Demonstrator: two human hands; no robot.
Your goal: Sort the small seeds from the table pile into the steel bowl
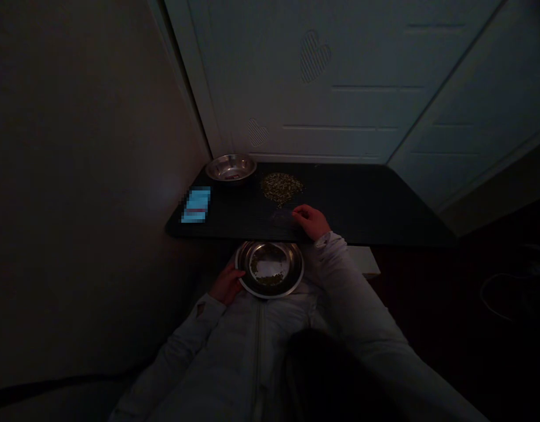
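My left hand grips the rim of a stainless steel bowl held close to my chest, below the table's front edge. A thin layer of small green beans lies in that bowl, beside a pale patch that may be glare. My right hand rests at the front of the black tabletop, its fingertips at a faint transparent object. Just beyond lies a heap of the green beans. A second steel bowl stands at the far edge.
A pixelated blue rectangular item lies at the table's left end against a beige wall. A white panelled door rises behind the table. A white box sits below its front edge, and a pale cable lies on the dark floor.
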